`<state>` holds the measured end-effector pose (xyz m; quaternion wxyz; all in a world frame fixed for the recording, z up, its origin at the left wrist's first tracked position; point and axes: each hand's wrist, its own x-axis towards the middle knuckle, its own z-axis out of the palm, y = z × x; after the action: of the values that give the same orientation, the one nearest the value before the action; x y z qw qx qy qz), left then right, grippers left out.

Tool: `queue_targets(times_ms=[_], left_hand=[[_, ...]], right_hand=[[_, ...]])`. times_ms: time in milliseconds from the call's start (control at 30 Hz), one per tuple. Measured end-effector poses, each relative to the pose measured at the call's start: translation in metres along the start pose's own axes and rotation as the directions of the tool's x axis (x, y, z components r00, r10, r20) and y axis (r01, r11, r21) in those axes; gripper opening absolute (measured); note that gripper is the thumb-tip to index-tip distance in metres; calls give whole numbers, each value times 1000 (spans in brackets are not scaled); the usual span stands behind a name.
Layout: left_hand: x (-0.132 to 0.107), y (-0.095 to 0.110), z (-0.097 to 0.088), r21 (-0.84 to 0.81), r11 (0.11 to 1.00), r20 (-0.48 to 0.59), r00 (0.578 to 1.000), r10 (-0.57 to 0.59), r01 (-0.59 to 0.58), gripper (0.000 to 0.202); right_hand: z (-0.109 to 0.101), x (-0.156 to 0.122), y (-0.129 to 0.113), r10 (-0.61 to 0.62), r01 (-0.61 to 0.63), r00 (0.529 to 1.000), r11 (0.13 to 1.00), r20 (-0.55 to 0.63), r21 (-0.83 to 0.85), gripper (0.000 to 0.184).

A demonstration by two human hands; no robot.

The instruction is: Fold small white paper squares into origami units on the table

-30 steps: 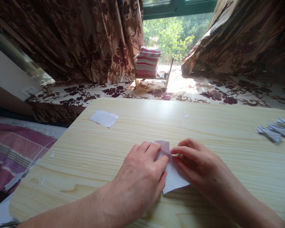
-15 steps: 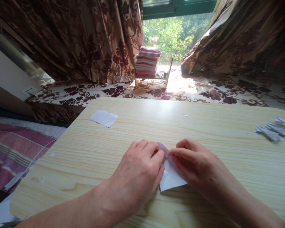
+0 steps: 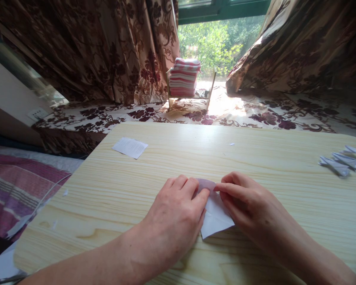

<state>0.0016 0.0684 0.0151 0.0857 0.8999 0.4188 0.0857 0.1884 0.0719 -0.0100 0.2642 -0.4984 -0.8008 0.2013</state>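
Observation:
A small white sheet of paper (image 3: 216,219) lies on the wooden table between my two hands, its far edge bent up and in shadow. My left hand (image 3: 180,208) is closed over the paper's left side, thumb and forefinger pressing near the raised edge. From the right, my right hand (image 3: 243,196) pinches the far right edge of the paper between thumb and forefinger. Part of the sheet is hidden under the left fingers and behind the right hand.
Several folded paper pieces (image 3: 339,162) lie at the table's right edge. A printed slip (image 3: 130,147) is at the far left, and a tiny scrap (image 3: 231,144) near the back. Beyond the table (image 3: 166,136), a small rack holds stacked striped cloths (image 3: 184,77).
My right hand has slid slightly right along the paper's far edge, away from the left fingers. The left thumb and forefinger have shifted slightly right too. More of the raised edge shows.

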Motion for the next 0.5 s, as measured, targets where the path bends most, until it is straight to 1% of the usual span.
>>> queue_targets(times_ms=[200, 333, 500], left_hand=[[0, 0, 0, -21, 1000, 1, 1000, -13, 13, 23], [0, 0, 1, -13, 1000, -8, 1000, -10, 10, 21], [-2, 0, 1, -4, 1000, 1, 1000, -5, 5, 21]], right_hand=[[1, -1, 1, -7, 7, 1000, 1000, 10, 10, 24], [2, -1, 2, 15, -15, 1000, 1000, -6, 22, 25], [0, -1, 1, 18, -18, 1000, 1000, 6, 15, 26]])
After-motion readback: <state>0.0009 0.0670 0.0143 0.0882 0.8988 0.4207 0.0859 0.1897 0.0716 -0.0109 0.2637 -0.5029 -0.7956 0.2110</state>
